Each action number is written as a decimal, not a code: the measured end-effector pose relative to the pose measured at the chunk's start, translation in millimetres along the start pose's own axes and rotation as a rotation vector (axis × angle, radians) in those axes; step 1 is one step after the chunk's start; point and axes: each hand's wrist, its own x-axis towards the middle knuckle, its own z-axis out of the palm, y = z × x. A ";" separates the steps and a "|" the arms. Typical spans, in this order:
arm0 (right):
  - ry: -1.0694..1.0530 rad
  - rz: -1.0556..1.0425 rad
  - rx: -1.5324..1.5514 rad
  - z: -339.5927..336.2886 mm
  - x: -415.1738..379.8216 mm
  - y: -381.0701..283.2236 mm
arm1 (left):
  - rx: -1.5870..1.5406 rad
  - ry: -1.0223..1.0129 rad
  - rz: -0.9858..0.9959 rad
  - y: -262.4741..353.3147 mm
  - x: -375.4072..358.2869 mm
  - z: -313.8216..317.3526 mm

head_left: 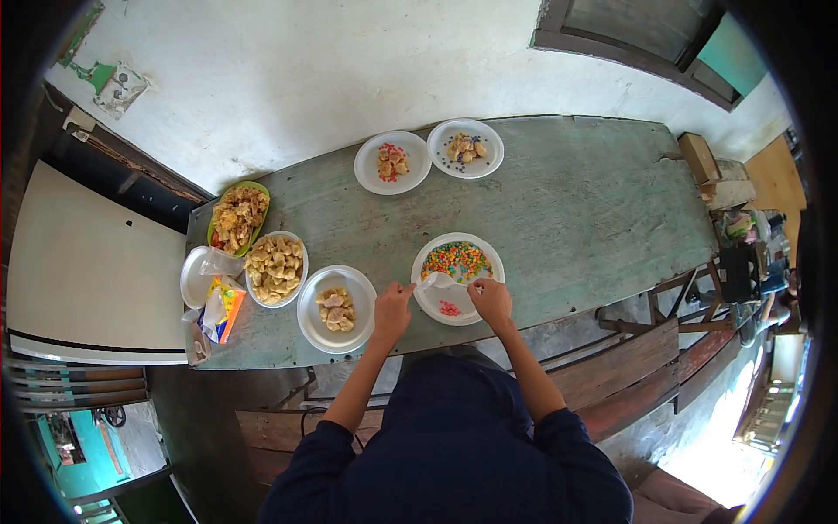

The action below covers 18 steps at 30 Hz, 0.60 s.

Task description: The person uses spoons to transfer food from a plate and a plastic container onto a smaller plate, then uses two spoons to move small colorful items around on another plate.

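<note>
A white plate (421, 301) lies in front of me, with many colored candies (458, 259) across its far half and a small pink-red cluster (449, 308) on its near half. A white plastic spoon (441, 279) extends over the plate between my hands. My right hand (491, 302) is closed at the spoon's right end, over the plate's right side. At the left rim, my left hand (393, 309) is closed, its fingertips close to the spoon's other end; what they pinch is too small to make out. Left of that hand, another plate (305, 327) holds pale, lumpy food pieces (336, 309).
Two plates (367, 181) (491, 166) with food and colored bits stand by the wall. On the left are a heaped bowl (301, 284), a green dish (262, 194) of fried food, an orange-blue packet (224, 310) and a white plate (189, 284). Benches (611, 375) run along the near side.
</note>
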 end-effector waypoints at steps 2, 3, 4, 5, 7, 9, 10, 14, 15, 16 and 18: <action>-0.002 -0.005 0.003 -0.3 0.8 -0.9 | 0.018 0.011 0.006 3.3 5.1 -2.5; 0.008 -0.008 0.005 -0.3 1.0 -0.8 | 0.019 0.053 0.012 4.5 7.7 -3.9; 0.017 -0.011 0.008 -0.6 1.0 -0.7 | 0.019 0.095 0.018 5.4 9.8 -4.9; 0.018 -0.010 0.008 -1.0 1.2 -0.4 | 0.019 0.094 0.019 4.2 11.5 -3.8; 0.022 -0.017 0.007 -2.1 1.9 -0.4 | 0.019 0.100 0.026 2.7 14.6 -4.1; 0.021 -0.009 0.007 -3.5 2.4 -0.9 | 0.015 0.095 0.031 5.2 15.2 -7.0; 0.018 -0.001 0.008 -3.6 2.3 -0.8 | 0.011 0.090 0.035 6.4 15.4 -8.6; 0.015 -0.008 0.018 -3.9 4.2 -0.7 | 0.031 -0.029 -0.021 3.8 16.7 -6.8; 0.017 -0.004 0.016 -3.7 4.5 -1.0 | 0.030 0.020 0.006 3.7 16.9 -6.7; 0.019 0.001 0.015 -3.7 5.0 -0.9 | 0.029 0.069 0.034 3.8 17.5 -6.9; 0.023 -0.004 0.016 -2.5 7.0 1.6 | 0.032 0.058 0.019 2.7 19.7 -8.0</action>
